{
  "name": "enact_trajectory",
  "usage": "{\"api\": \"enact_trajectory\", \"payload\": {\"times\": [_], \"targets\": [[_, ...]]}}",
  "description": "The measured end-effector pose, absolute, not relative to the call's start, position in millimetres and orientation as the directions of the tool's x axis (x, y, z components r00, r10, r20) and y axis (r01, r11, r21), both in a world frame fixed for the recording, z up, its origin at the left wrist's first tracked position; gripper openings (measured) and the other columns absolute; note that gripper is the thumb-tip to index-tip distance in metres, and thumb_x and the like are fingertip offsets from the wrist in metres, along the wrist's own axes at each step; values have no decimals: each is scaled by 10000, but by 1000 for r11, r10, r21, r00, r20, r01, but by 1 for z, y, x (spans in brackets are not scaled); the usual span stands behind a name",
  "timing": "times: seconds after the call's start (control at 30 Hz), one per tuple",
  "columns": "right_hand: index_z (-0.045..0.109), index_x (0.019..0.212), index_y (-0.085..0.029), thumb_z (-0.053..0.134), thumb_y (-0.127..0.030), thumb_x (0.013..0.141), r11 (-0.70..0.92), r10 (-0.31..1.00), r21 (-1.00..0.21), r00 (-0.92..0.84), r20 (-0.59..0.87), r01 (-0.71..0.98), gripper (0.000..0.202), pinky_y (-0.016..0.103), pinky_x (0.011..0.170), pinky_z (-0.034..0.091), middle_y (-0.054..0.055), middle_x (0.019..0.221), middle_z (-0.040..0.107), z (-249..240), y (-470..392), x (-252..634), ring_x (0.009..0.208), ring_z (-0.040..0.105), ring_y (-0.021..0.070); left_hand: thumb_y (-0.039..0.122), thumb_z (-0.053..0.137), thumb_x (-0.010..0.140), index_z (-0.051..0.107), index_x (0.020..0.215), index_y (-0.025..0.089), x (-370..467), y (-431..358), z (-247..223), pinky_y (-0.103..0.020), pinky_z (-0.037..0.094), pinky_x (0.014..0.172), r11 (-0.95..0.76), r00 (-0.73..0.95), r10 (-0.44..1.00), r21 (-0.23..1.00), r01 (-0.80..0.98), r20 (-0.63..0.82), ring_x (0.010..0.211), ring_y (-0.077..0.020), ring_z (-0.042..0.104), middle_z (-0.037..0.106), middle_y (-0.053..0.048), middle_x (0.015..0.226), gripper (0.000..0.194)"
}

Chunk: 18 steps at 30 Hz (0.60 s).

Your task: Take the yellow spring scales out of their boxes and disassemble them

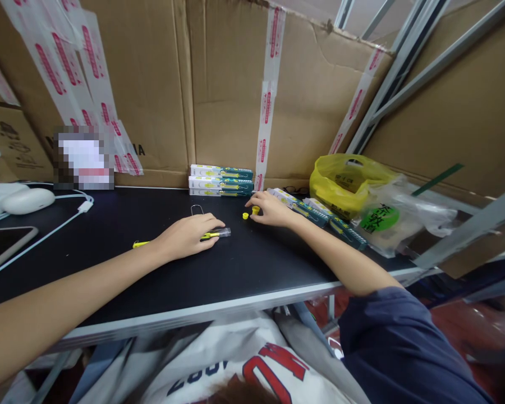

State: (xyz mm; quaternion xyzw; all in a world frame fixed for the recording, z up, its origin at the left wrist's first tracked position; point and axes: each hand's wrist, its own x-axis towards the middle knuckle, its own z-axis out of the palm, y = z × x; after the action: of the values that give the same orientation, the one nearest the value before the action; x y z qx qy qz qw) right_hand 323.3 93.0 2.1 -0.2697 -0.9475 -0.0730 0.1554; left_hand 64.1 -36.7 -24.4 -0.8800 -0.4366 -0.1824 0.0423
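My left hand point(191, 234) lies low over the black tabletop, fingers and thumb closed around a slim yellow pen-like tool with a clear tip cover point(224, 232). The tool's yellow rear end sticks out beside my wrist; its middle is hidden under the palm. Just behind that hand is a thin bent metal wire loop point(197, 209). My right hand point(271, 209) is curled, with thumb and fingertips around a small yellow plastic piece point(255, 210) at table level. A second little yellow piece point(245, 215) sits on the tabletop just left of those fingertips.
Several printed boxes point(221, 180) are stacked at the back, against a cardboard wall point(227, 101). More boxes point(315, 210) lie behind my right forearm, near a yellow plastic bag point(340, 182) and a clear bag point(387, 219). At left are a phone point(8, 247), white cable point(37, 235) and mouse point(29, 201).
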Motion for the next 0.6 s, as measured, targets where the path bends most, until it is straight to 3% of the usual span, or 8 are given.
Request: {"api": "enact_trajectory", "payload": {"times": [0.13, 0.4, 0.6], "targets": [[667, 1019, -202, 608, -372, 836, 864, 458, 60, -829, 321, 500, 257, 399, 912, 370, 96, 1106, 584, -3, 89, 317, 1069, 489, 254, 294, 457, 890, 559, 1224, 208, 65, -37, -23, -307, 467, 918, -617, 558, 751, 73, 784, 352, 1062, -208, 598, 628, -65, 1145, 359], [634, 900, -178, 603, -321, 833, 850, 470, 61, -806, 360, 523, 161, 370, 882, 361, 87, 1005, 599, -10, 95, 312, 1001, 494, 232, 341, 477, 862, 577, 1177, 198, 60, -34, -24, -338, 464, 913, -581, 539, 781, 50, 812, 314, 1021, -225, 602, 641, -67, 1127, 360], [549, 894, -172, 535, -204, 812, 891, 431, -139, -708, 559, 433, 89, 307, 789, 433, 62, 894, 609, -6, 86, 305, 848, 547, 179, 343, 454, 875, 575, 1165, 206, 60, -34, -25, -332, 464, 886, -583, 544, 777, 39, 811, 317, 1015, -222, 596, 643, -60, 1114, 343]]}}
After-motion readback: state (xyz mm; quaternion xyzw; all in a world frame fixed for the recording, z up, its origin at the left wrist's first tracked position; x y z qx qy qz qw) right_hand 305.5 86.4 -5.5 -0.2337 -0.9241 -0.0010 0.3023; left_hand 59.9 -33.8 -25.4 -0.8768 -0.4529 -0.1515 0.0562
